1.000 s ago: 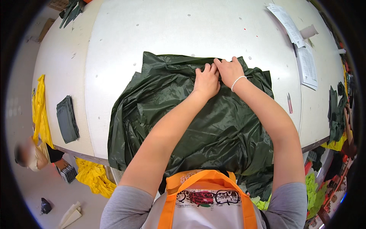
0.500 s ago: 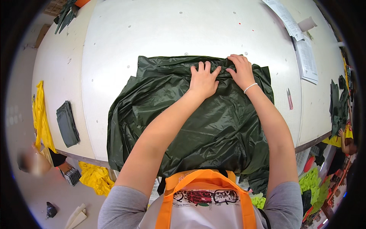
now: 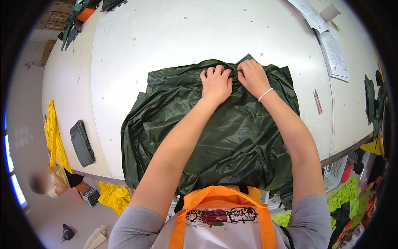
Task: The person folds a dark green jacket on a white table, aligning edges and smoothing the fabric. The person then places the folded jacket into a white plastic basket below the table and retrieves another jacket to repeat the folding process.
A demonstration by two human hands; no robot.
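Note:
A large piece of shiny dark green fabric point(image 3: 232, 141) lies rumpled and layered on the white table in front of me, its near part hanging over the front edge. At its far edge my left hand point(image 3: 217, 85) presses down with bent fingers, closed on a gathered fold. Just to the right, my right hand point(image 3: 253, 78) pinches the same edge, thumb and fingers together. A small dark corner of fabric sticks up beyond the right fingers. The fingertips of both hands are partly hidden in the folds.
Thread snips point(image 3: 318, 102) with a pink handle lie to the right on the table point(image 3: 166, 37). Papers point(image 3: 333, 54) sit farther right. Folded dark pieces point(image 3: 82, 143) and yellow fabric point(image 3: 54, 133) are at the left. Another person point(image 3: 58, 182) is beyond the table's left corner.
My right hand has moved slightly left and its fingers have closed on the fabric edge. The left fingers have curled more. A corner of fabric now stands up beyond the right hand.

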